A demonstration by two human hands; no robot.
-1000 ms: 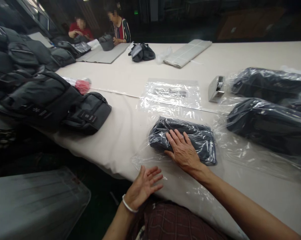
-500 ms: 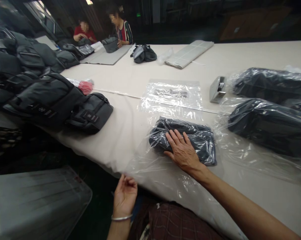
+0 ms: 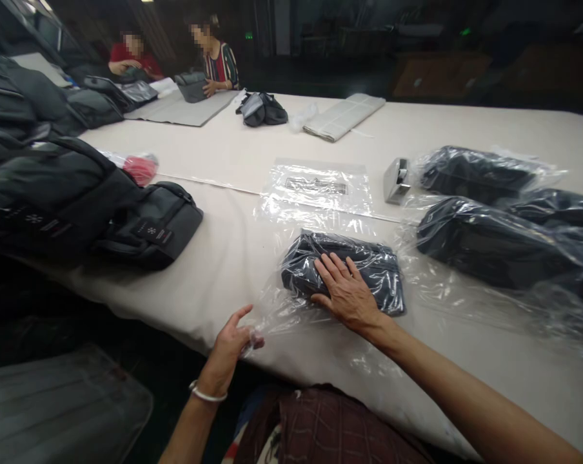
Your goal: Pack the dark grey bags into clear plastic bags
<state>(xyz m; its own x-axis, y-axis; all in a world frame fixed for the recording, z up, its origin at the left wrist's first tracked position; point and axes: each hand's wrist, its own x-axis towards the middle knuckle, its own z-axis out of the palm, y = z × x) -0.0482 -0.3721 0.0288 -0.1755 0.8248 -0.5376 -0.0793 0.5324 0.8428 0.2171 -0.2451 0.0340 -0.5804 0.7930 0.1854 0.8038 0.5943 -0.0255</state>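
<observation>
On the table [image 3: 465, 374] before me I have the wrapped bag [image 3: 381, 274] beneath the right hand [image 3: 349, 293]; its wrapper [image 3: 276, 316] runs nearer and leftward to the left hand [image 3: 228, 341] at the table's edge. Behind the bag I see a flat pouch [image 3: 315, 190], a box-like object [image 3: 396, 180] to its right. Farther right lie other wrapped bags [image 3: 489, 241]. To my left, loose bags [image 3: 49, 193] crowd the tabletop. Beyond the pouch I find a folded sheet [image 3: 344, 116]; two people [image 3: 221, 67] are at far left.
</observation>
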